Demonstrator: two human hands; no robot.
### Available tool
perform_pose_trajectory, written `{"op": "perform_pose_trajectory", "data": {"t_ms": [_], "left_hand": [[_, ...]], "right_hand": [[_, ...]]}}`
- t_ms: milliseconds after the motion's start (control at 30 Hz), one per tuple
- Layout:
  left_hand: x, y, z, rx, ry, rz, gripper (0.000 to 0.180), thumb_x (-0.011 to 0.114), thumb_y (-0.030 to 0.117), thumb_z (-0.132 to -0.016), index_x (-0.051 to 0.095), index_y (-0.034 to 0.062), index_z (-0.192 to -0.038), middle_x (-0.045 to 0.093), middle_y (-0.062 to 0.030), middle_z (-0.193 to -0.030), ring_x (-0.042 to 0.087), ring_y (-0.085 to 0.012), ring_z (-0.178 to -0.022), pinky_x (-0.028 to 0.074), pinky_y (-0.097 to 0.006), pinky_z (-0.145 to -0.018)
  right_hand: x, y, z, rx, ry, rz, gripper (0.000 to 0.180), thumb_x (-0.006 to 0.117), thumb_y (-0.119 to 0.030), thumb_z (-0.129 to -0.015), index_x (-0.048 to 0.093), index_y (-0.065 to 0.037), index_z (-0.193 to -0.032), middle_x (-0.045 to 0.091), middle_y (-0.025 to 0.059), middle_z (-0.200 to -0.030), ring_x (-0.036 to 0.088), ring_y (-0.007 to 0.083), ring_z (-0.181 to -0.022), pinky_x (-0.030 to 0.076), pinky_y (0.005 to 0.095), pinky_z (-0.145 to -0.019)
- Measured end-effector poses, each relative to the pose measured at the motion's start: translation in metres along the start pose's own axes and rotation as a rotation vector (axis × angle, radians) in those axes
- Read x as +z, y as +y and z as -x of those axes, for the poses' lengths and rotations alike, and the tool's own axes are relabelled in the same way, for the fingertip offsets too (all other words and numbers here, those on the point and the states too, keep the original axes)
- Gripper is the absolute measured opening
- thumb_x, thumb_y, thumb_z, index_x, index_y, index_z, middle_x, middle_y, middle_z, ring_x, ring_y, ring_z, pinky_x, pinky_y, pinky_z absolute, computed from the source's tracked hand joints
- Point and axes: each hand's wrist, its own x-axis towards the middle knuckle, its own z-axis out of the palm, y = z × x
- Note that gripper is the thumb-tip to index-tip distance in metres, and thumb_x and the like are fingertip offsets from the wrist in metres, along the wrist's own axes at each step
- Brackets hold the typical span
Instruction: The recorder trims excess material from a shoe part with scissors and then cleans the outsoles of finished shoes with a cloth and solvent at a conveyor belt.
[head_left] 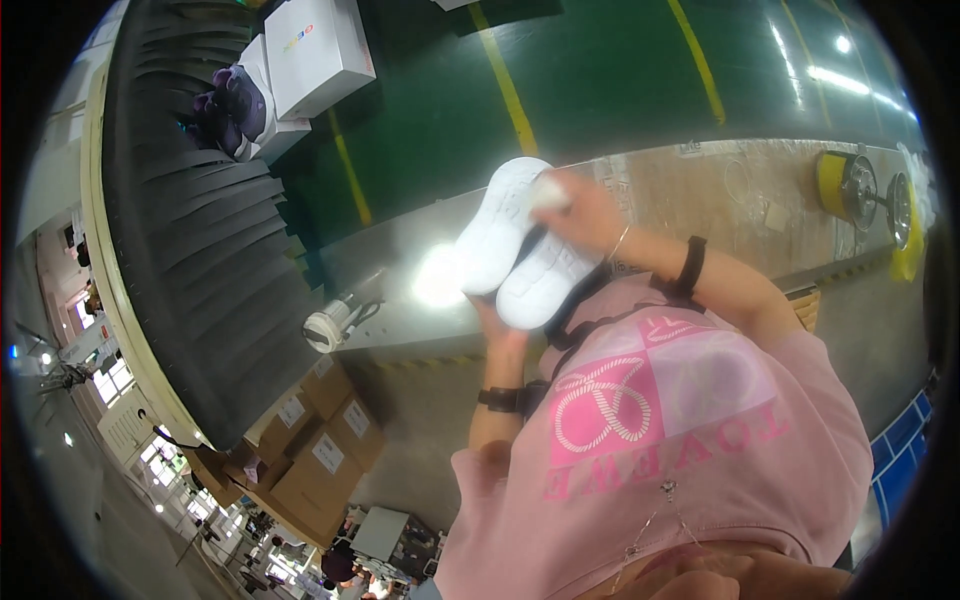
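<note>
At frame centre, the left hand (497, 325) grips a pair of white shoes (520, 245), soles up, above the surface (400, 260); right hand (580, 210) fingers press a white wipe (550, 193) against one sole. Wiping appears underway, unfinished.

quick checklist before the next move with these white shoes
1. Left hand under the white shoes, soles up: ok.
2. Right hand on the soles with a small white item: ok.
3. What that item is: cannot tell.
4. Soles clean: cannot tell, glare.
5. Metal bench beneath the shoes for setting down: ok.
6. Open shoe box with dark shoes on the conveyor, apart from the hands: ok.
</note>
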Motion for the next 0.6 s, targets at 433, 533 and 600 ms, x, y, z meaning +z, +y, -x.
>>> {"op": "perform_pose_trajectory", "data": {"t_ms": [433,533,600], "left_hand": [[-0.010,-0.001,-0.004,0.028,0.085,-0.042,0.069,0.033,0.059,-0.099,0.035,0.0094,-0.148,0.042,-0.0127,-0.147,0.045,-0.0300,-0.132,0.041,-0.045,-0.109],[-0.018,0.001,-0.003,-0.017,0.148,0.083,0.062,0.033,0.050,-0.102,0.037,0.0067,-0.146,0.045,-0.0132,-0.144,0.047,-0.0282,-0.130,0.043,-0.043,-0.108],[-0.009,0.006,-0.001,-0.057,0.168,0.037,0.062,0.034,0.050,-0.102,0.038,0.0059,-0.145,0.045,-0.0131,-0.144,0.047,-0.0281,-0.130,0.043,-0.042,-0.107]], "right_hand": [[0.005,0.010,-0.015,-0.007,-0.165,-0.048,0.042,0.070,-0.022,-0.084,0.058,-0.006,-0.121,0.064,0.0153,-0.114,0.063,0.0336,-0.104,0.051,0.0406,-0.089],[0.027,-0.034,0.001,-0.275,-0.463,-0.057,0.039,0.071,-0.022,-0.083,0.059,-0.010,-0.118,0.065,0.0146,-0.110,0.065,0.0327,-0.100,0.052,0.0411,-0.087],[0.031,-0.033,0.002,-0.269,-0.457,-0.070,0.039,0.071,-0.022,-0.083,0.059,-0.010,-0.118,0.065,0.0147,-0.110,0.065,0.0326,-0.101,0.052,0.0409,-0.088]]}}
